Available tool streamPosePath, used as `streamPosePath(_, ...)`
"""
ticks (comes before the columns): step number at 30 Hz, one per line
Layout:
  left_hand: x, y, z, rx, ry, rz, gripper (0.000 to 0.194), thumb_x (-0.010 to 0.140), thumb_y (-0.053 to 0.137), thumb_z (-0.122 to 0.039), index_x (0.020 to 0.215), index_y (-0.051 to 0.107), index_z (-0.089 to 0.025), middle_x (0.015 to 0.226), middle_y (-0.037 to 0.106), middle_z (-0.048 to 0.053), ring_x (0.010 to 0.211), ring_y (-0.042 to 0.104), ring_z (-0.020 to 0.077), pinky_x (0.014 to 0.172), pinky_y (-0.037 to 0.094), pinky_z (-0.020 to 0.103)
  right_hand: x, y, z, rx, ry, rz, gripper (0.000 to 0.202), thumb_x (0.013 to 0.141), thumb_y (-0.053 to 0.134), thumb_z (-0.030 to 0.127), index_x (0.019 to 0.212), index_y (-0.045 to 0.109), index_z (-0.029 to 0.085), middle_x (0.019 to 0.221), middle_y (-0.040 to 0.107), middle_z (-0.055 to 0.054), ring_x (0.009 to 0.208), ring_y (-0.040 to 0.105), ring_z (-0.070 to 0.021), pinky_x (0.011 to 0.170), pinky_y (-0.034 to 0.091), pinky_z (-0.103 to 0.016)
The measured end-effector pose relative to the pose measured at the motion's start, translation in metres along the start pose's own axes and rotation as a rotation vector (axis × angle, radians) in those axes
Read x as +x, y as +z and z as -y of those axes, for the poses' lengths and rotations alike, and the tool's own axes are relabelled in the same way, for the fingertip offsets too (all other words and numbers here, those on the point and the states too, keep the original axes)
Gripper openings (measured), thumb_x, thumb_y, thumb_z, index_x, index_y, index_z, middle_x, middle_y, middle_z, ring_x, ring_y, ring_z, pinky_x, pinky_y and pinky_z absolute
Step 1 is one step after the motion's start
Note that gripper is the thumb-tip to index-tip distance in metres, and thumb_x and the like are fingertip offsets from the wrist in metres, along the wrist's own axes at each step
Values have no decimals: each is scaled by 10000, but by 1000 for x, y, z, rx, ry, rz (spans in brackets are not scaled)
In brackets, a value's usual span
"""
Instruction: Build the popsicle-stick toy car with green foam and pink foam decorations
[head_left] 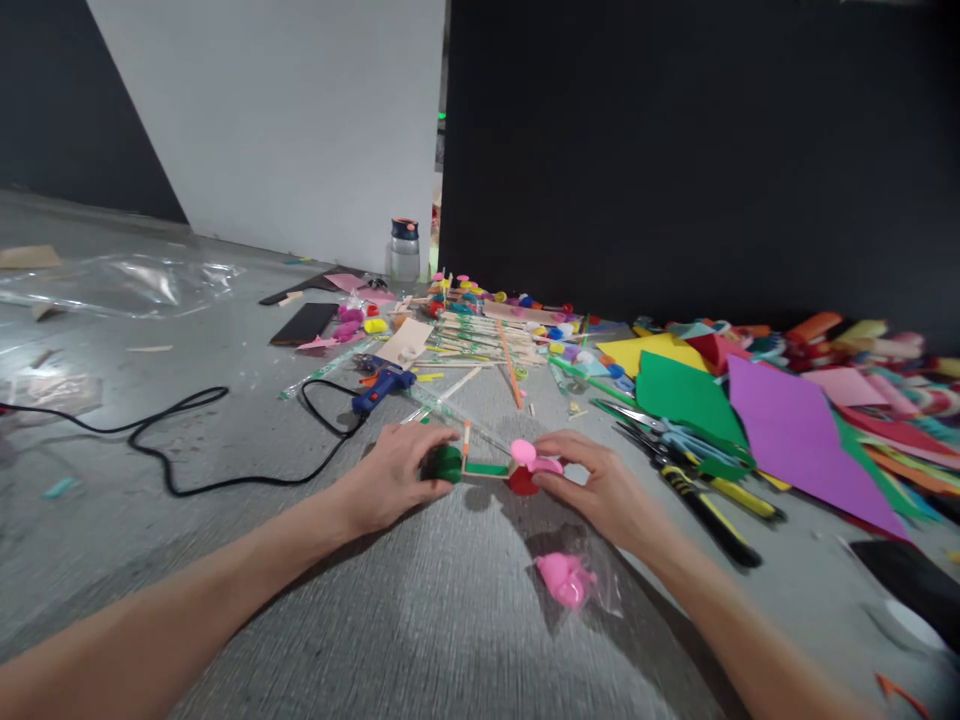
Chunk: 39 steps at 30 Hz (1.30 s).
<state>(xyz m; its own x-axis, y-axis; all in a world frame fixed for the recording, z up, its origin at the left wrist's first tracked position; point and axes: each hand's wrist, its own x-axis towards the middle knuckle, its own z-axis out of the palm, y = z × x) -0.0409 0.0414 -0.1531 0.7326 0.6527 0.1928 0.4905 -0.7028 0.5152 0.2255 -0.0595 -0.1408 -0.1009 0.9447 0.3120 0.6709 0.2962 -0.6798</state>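
Note:
Between my hands is a small craft model [486, 470] made of thin sticks with a green strip. A green round piece [448, 464] sits at its left end, and my left hand [397, 475] has thumb and fingers closed around it. At the right end are a red round piece [523, 481] and a pink disc [523, 452]. My right hand [592, 475] pinches a pink piece [550, 466] there, its fingertips close against the red part. A short upright stick [466, 440] with an orange band rises from the model. Nearer me lies a clear bag with pink pieces [566, 580].
A blue glue gun [382, 389] with a black cord [169, 470] lies at left. Several craft sticks [487, 338] and caps are heaped behind. To the right are scissors [660, 425], black-yellow pliers [701, 505] and coloured sheets [795, 430]. A bottle [405, 252] stands at the back.

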Motion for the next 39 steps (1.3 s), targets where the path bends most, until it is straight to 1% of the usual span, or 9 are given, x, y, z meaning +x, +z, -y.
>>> streamPosePath(5, 0, 0, 0, -5, 0, 0, 440, 808, 691, -246, 1230, 573, -208, 1245, 664, 89, 1177, 582, 293, 1051, 374, 514, 1, 3, -1, -5, -8, -2, 134, 925, 614, 308, 1016, 708, 279, 1073, 695, -59, 1020, 632, -272, 885, 472, -378)
streamPosePath(11, 0, -1, 0, -4, -3, 4, 463, 807, 697, -246, 1248, 564, -201, 1259, 657, 100, 1194, 572, 295, 1054, 365, 518, 1, 3, 1, -29, 9, 1, 124, 920, 606, 323, 989, 697, 275, 1011, 697, -60, 965, 631, -277, 842, 464, -389)
streamPosePath(16, -1, -1, 1, -8, 8, 7, 444, 821, 681, -260, 1247, 563, -215, 1274, 653, 98, 1192, 570, 294, 1045, 371, 527, 0, 1, 3, -33, 33, 16, 148, 918, 612, 339, 1026, 689, 275, 1027, 705, -61, 960, 630, -279, 837, 459, -389)
streamPosePath(20, -1, -1, 1, -4, 6, 1, 453, 815, 687, -258, 1248, 562, -219, 1277, 651, 93, 1205, 566, 298, 1054, 365, 528, -1, 1, 2, -38, 37, 15, 111, 925, 607, 336, 964, 683, 265, 986, 698, -57, 939, 629, -272, 817, 454, -380)
streamPosePath(24, 0, -2, -1, 2, -12, 16, 464, 810, 701, -255, 1248, 563, -190, 1265, 650, 106, 1199, 565, 299, 1058, 360, 520, -1, 2, 1, -42, 38, 12, 100, 929, 607, 332, 948, 678, 265, 962, 692, -54, 917, 624, -263, 806, 448, -373)
streamPosePath(26, 0, -2, -1, -2, -14, 19, 461, 812, 698, -257, 1247, 566, -184, 1252, 654, 106, 1187, 570, 298, 1056, 362, 521, -1, 2, 1, -44, 43, 11, 99, 928, 610, 337, 948, 676, 266, 968, 695, -56, 918, 624, -263, 805, 449, -373)
streamPosePath(30, -1, -2, -1, -9, 0, 4, 439, 809, 692, -273, 1227, 577, -207, 1240, 659, 96, 1167, 578, 296, 1052, 367, 531, -3, 2, -2, -50, 62, -8, 144, 913, 635, 358, 1019, 680, 270, 1032, 706, -60, 950, 632, -271, 833, 456, -389)
streamPosePath(36, -1, -2, 0, -5, 3, 4, 442, 812, 699, -280, 1230, 568, -221, 1259, 653, 96, 1188, 569, 298, 1052, 369, 523, -4, 1, -1, -19, 70, -2, 120, 920, 631, 378, 953, 692, 279, 974, 706, -54, 922, 630, -275, 813, 452, -386)
streamPosePath(39, -1, -2, 0, 2, -7, 17, 442, 817, 701, -276, 1232, 562, -212, 1268, 650, 103, 1195, 566, 299, 1055, 362, 519, -5, 0, 1, 14, 101, -10, 158, 898, 661, 396, 1000, 709, 285, 1025, 710, -49, 965, 627, -280, 853, 444, -386)
